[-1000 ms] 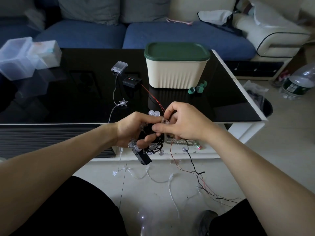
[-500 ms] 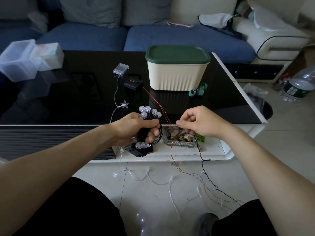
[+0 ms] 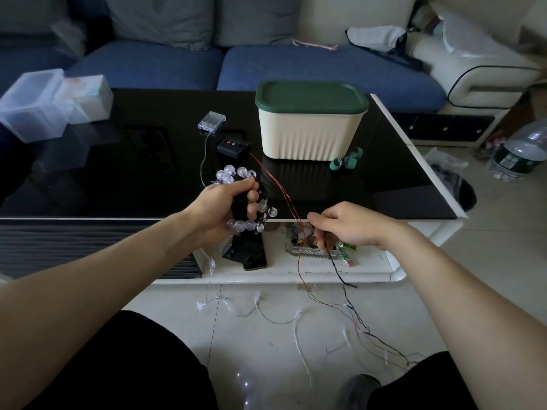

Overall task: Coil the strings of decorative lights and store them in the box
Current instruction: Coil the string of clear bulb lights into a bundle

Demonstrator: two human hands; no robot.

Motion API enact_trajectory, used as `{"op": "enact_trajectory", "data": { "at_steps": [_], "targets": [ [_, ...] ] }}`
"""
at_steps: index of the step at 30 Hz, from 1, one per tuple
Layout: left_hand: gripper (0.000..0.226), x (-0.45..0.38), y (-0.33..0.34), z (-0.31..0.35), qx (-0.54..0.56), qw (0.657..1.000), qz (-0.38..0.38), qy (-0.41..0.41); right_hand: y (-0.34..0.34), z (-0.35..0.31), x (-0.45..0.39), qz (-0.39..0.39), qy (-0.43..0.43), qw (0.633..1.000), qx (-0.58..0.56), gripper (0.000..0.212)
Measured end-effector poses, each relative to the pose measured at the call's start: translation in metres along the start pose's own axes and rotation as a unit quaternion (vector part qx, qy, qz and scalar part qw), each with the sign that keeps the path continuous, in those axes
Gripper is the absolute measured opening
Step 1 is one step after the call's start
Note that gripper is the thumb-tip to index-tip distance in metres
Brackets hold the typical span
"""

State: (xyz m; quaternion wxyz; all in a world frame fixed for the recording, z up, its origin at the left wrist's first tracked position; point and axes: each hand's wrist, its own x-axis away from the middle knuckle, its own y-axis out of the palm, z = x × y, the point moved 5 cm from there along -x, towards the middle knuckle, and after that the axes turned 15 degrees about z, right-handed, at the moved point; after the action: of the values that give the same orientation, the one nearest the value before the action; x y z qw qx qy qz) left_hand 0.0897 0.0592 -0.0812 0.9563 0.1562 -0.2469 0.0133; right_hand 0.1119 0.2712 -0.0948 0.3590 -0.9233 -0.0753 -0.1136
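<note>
Black bench (image 3: pixel 148 173) bare across near-left, white edge running along near side. Lidded box (image 3: pixel 309 125) far right of centre. Left grip (image 3: pixel 225 207) clenched round coiled bulb lights (image 3: pixel 236 176); right grip (image 3: pixel 343 226) pinching red-black wire (image 3: pixel 302 267) trailing over edge to floor.

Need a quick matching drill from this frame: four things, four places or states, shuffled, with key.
Things:
1. box
2. bulb coil
3. black cord
4. star string

Places or states:
A. trails on the floor
B. gripped in the left hand
C. on the table, lid on
D. pinched by the right hand

Pairs: 1-C, 2-B, 3-D, 4-A
</note>
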Motion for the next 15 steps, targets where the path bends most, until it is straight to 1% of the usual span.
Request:
{"op": "enact_trajectory", "data": {
  "at_steps": [2, 5, 8, 11, 12, 14, 15],
  "targets": [
    [0.020, -0.001, -0.002, 0.003, 0.027, 0.999, 0.023, 0.003, 0.003, 0.002, 0.001, -0.017, 0.028, 0.999, -0.029, 0.046],
    [0.022, -0.004, -0.006, 0.004, 0.059, 0.997, 0.050, 0.000, 0.006, -0.001, 0.003, -0.002, 0.044, 0.999, -0.020, 0.042],
    [0.023, -0.003, -0.005, 0.001, 0.077, 0.995, 0.054, -0.013, 0.014, -0.009, 0.006, 0.019, 0.051, 0.999, -0.007, 0.040],
    [0.025, -0.001, -0.003, 0.000, 0.076, 0.995, 0.061, -0.005, 0.023, -0.024, 0.009, 0.046, 0.016, 0.998, 0.040, 0.059],
    [0.026, -0.001, -0.003, -0.001, 0.067, 0.995, 0.070, 0.005, 0.026, -0.030, 0.011, 0.058, -0.006, 0.996, 0.065, 0.060],
    [0.026, -0.001, -0.004, -0.002, 0.040, 0.995, 0.085, 0.027, 0.032, -0.041, 0.015, 0.075, -0.040, 0.992, 0.095, 0.055],
    [0.026, -0.001, -0.003, -0.002, 0.026, 0.995, 0.089, 0.033, 0.035, -0.046, 0.017, 0.081, -0.050, 0.990, 0.100, 0.047]
  ]
}}
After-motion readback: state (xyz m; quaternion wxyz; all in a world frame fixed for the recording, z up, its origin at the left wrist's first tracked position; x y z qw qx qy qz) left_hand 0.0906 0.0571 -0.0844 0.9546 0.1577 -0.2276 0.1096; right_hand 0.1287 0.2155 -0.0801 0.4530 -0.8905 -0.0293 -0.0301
